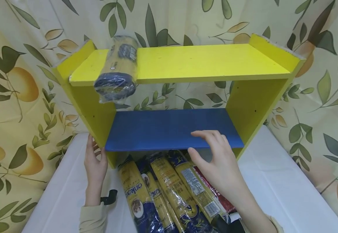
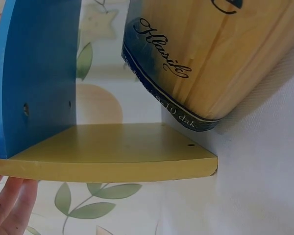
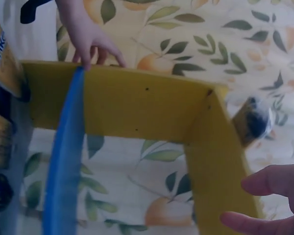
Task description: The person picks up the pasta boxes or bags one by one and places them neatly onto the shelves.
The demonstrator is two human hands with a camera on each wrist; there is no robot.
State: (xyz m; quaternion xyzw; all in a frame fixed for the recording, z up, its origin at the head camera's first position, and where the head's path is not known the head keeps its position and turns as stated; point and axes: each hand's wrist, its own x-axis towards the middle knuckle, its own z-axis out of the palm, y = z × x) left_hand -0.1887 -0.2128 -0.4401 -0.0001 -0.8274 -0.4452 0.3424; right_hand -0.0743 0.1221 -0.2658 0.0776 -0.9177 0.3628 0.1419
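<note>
- Our spread left hand [image 1: 95,166] touches the shelf [image 1: 201,61] at left.
- Our spread right hand [image 1: 217,161] hovers before it.
- Packets [image 1: 169,184] crowd its bottom; one packet [image 1: 119,60] lies atop.

In the head view, the right hand [image 1: 219,160] hides part of the red packet [image 1: 226,204]; the lower edge cuts the pasta packs [image 1: 169,181], whose smallest print is unreadable.

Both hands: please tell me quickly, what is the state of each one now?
Left hand: holding the yellow shelf unit by its side edge.
Right hand: open, holding nothing.
</note>
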